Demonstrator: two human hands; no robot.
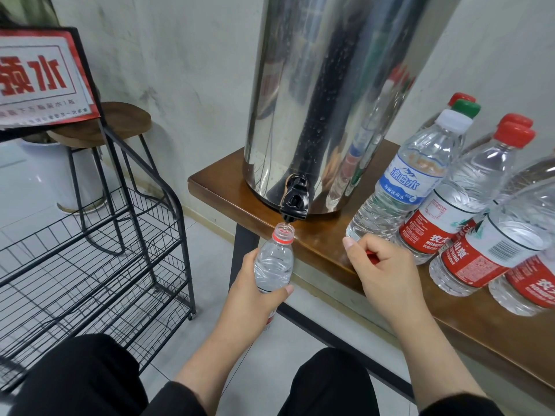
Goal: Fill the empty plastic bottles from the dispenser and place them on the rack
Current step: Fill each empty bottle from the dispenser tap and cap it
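Wooden table edge: my left hand wraps the thin, crushable bottle mid-body under the tap; right hand pinches its red cap.

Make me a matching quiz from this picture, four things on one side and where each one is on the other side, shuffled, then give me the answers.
Things
1. uncapped bottle
2. red cap
3. steel dispenser
4. wire rack

Places
A. on the floor, left of the wooden table
B. held in the left hand, mouth under the black tap
C. standing on the wooden table
D. inside the curled fingers of the right hand

Pairs: 1-B, 2-D, 3-C, 4-A
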